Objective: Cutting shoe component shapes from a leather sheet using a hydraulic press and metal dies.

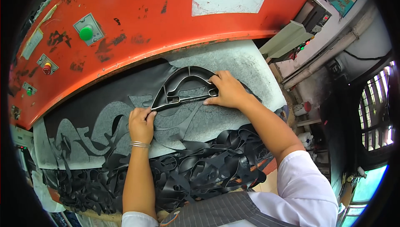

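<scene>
A curved steel cutting die (188,69), roughly a half-moon with inner cross walls, lies over black leather sheet (112,83) on a pale, worn cutting board (246,58). My left hand (141,123) pinches the die's pointed left corner between thumb and fingers. At its right end my right hand (229,90) grips the rim, fingers over the far edge and thumb on the near side. Curved shapes are cut out of the leather on the left, so the board shows through. Narrow leather strips hang between these gaps and run under the die.
Behind the board stands a red press body (137,31) with a green push button (86,33) and a red knob (47,68). Black leather scraps (200,164) are heaped along the near edge. A control box (287,39) juts in at the right.
</scene>
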Available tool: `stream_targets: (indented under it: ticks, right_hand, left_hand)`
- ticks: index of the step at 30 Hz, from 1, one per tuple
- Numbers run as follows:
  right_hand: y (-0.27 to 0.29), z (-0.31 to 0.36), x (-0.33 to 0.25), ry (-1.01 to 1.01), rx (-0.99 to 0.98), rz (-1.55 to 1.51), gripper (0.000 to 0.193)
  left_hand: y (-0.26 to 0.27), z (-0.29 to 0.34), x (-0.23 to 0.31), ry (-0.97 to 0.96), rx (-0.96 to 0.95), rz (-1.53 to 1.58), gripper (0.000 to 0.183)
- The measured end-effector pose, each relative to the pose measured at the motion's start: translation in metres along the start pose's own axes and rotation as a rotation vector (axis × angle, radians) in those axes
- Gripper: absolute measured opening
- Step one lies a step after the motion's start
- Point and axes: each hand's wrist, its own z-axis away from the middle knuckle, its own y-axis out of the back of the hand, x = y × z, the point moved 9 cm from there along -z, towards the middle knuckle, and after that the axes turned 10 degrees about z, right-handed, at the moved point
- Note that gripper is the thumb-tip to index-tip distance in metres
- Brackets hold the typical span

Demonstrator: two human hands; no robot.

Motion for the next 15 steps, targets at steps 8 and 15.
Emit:
stream_targets:
  ticks: [8,15]
  right_hand:
    - [0.013,0.018,-0.007,0.012,0.133,-0.164,0.06]
    - [0.016,0.056,-0.05,0.146,0.052,-0.716,0.06]
  left_hand:
    - [0.014,0.015,-0.007,0.17,0.036,0.37,0.026]
    - [-0.005,0.037,0.017,0.313,0.071,1.16,0.047]
